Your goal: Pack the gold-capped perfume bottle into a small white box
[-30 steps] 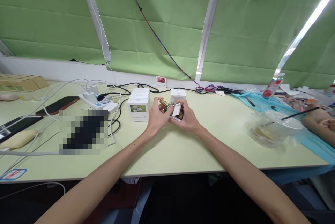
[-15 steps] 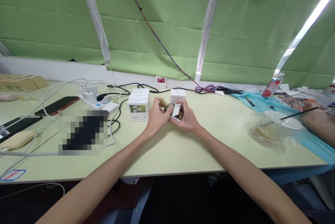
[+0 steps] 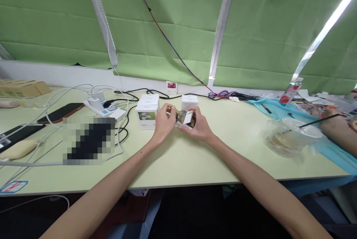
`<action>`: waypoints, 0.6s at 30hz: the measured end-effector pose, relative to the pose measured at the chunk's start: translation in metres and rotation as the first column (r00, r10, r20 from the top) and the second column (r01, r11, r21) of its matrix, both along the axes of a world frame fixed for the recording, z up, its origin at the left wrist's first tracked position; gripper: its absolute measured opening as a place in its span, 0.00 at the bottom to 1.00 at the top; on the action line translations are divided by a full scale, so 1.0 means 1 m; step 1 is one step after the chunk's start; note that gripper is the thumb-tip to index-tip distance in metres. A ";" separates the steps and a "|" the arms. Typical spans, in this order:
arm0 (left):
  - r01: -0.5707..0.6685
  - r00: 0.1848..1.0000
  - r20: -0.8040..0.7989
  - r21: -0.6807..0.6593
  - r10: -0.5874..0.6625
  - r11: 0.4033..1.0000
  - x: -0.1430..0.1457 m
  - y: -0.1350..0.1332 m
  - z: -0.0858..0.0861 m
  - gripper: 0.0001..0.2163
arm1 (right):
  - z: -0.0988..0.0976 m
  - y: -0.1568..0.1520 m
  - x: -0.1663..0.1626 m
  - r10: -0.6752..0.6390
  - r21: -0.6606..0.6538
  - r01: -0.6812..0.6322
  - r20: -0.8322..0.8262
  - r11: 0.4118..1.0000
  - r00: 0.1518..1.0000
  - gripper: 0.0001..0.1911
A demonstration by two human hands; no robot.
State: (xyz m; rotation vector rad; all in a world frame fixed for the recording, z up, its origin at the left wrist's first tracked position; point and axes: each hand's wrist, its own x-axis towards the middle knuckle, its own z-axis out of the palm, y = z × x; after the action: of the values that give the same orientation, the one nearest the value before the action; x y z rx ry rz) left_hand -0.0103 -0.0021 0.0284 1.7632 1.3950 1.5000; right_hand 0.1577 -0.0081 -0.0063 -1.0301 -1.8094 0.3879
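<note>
Between my hands, above the middle of the table, is a small box with a raised white flap and a dark patterned side. My right hand is closed around it from the right. At the box's left end a clear glass bottle shows, partly inside the box. My left hand is closed at the bottle's gold-coloured top, which the fingers mostly hide. White boxes with a flower picture stand just left of my left hand. Another white box is right behind my hands.
On the left lie a power strip with tangled cables and dark phones. A lidded plastic cup with a straw stands on the right, near another person's arm and blue sheeting. A picture card leans at the back.
My left hand has turned, and its fingers now cover most of the gold top. The bottle sits slightly differently at the box's end. My right hand and the box have barely moved.
</note>
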 end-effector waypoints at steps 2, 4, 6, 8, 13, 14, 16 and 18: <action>-0.008 1.000 0.004 0.008 0.008 1.000 0.000 0.001 -0.001 0.10 | 0.000 0.000 0.000 -0.004 -0.002 0.004 0.001 1.000 1.000 0.35; -0.014 1.000 0.007 0.015 0.014 1.000 0.000 0.002 -0.003 0.10 | 0.000 -0.001 0.000 -0.003 -0.019 0.003 -0.012 1.000 1.000 0.35; -0.019 1.000 0.002 0.020 0.019 1.000 0.001 0.002 -0.004 0.10 | 0.001 -0.002 -0.001 0.006 -0.043 -0.008 -0.046 0.999 0.999 0.34; -0.013 1.000 -0.011 0.015 0.013 1.000 0.003 0.000 -0.005 0.10 | 0.001 -0.002 -0.001 0.015 -0.059 -0.021 -0.095 0.998 0.995 0.34; 0.013 0.999 -0.040 -0.010 -0.014 1.000 0.009 -0.007 -0.004 0.09 | 0.003 -0.002 -0.002 0.006 -0.074 -0.017 -0.151 0.997 0.989 0.33; 0.012 0.999 -0.039 -0.014 -0.013 1.000 0.009 -0.007 -0.003 0.09 | 0.003 -0.002 -0.001 0.004 -0.075 -0.015 -0.146 0.997 0.989 0.33; 0.011 0.999 -0.037 -0.022 -0.012 1.000 0.009 -0.007 -0.002 0.08 | 0.003 -0.002 -0.001 0.006 -0.074 -0.015 -0.132 0.997 0.991 0.33; 0.011 0.999 -0.034 -0.034 -0.012 0.999 0.009 -0.007 -0.002 0.09 | 0.002 -0.001 -0.001 0.011 -0.065 -0.019 -0.117 0.998 0.993 0.33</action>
State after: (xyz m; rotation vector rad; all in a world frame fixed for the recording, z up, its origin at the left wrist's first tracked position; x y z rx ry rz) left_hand -0.0018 -0.0089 0.0265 1.7811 1.4162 1.4388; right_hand 0.1571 -0.0094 -0.0046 -1.0187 -1.7101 0.5105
